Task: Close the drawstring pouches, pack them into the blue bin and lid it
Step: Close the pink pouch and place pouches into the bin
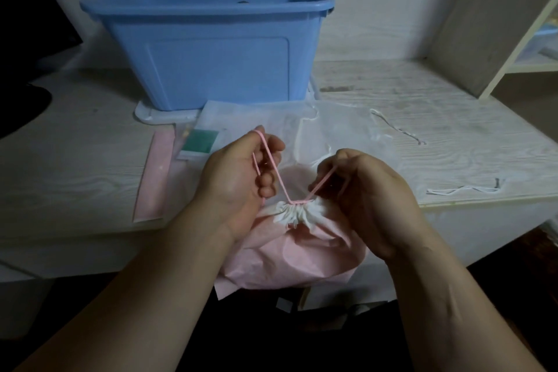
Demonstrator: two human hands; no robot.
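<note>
A pink drawstring pouch (290, 254) hangs over the table's front edge, its mouth gathered into tight white pleats (297, 213). My left hand (238, 181) grips one side of the pink cord (273, 164), which loops over its fingers. My right hand (359, 193) pinches the cord's other side just right of the pleats. The open blue bin (208, 48) stands behind on a pale lid (151, 115). A sheer white pouch (347, 127) lies flat on the table past my hands, its white drawstring (398, 130) trailing to the right.
A flat pink packet (155, 175) and a clear packet with a green card (200, 142) lie left of my hands. A loose white cord (465, 190) rests near the table's right front edge. A white shelf frame (519, 48) stands at the far right.
</note>
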